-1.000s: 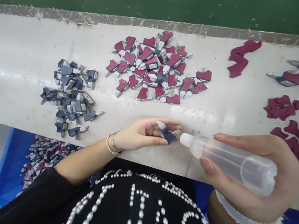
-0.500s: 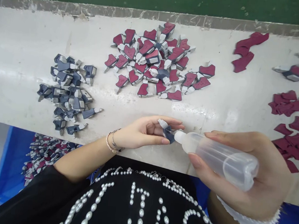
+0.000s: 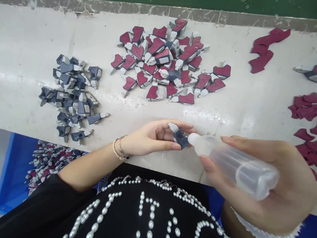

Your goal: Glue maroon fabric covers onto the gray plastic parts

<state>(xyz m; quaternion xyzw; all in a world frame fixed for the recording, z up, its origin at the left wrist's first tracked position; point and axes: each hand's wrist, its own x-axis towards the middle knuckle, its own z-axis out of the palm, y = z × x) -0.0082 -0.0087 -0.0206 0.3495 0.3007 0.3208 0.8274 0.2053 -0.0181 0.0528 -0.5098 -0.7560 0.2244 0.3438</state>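
Between the thumb and fingers of my left hand point(image 3: 157, 135) is a small dark grey-blue and light grey plastic part point(image 3: 179, 136), its hollow side turned up. My right hand point(image 3: 275, 181) is wrapped round a translucent squeeze bottle point(image 3: 234, 164) with a white cap. The bottle lies tilted, and its tip points at the plastic part from the right, close to its edge. Whether the tip touches the part, I cannot tell. The ends of my left fingers are partly hidden behind the part.
Maroon-topped parts point(image 3: 157, 63) are heaped at the back middle, uncovered grey-blue parts point(image 3: 74, 98) at the left. Loose maroon pieces point(image 3: 309, 106) lie in groups at the right, with more maroon pieces point(image 3: 264, 50) farther back. A blue bin point(image 3: 12, 173) full of parts stands below the table's left edge.
My right hand and the bottle have shifted slightly right, drawing the tip from over the plastic part's hollow towards its right edge. My left hand still holds the part, with more of it showing.
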